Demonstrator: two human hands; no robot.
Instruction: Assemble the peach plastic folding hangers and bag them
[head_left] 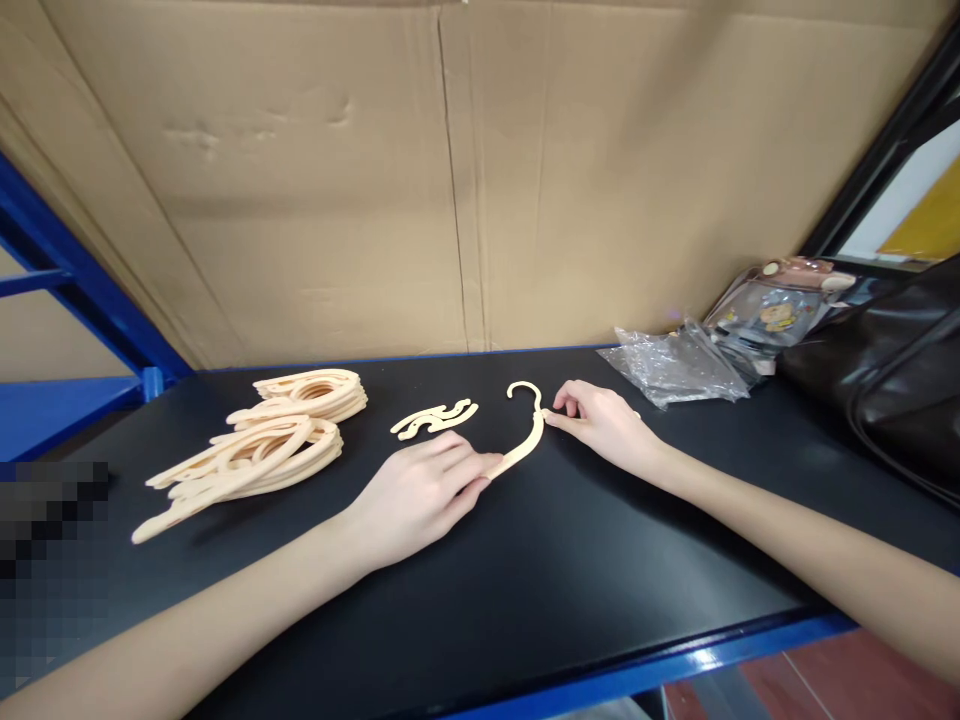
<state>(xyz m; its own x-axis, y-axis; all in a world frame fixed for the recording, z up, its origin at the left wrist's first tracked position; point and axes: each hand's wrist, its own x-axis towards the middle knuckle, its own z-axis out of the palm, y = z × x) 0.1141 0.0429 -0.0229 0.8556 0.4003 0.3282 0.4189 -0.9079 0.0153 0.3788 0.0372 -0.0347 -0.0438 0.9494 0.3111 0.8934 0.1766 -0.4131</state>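
Note:
A cream plastic hanger piece (519,452) with a curved hook at its top lies on the black table, in front of me. My left hand (422,490) has its fingers closed on the lower left end of that piece. At the joint below the hook, the thumb and fingertips of my right hand (600,422) pinch the piece from the right side. Two small cream curved parts (435,417) rest on the table, just beyond my left hand.
Stacks of cream hanger parts (255,455) lie at the left. Clear plastic bags (675,365) and a dark leather bag (885,365) sit at the right. Cardboard (315,180) stands behind the table (480,620), which has a blue front edge.

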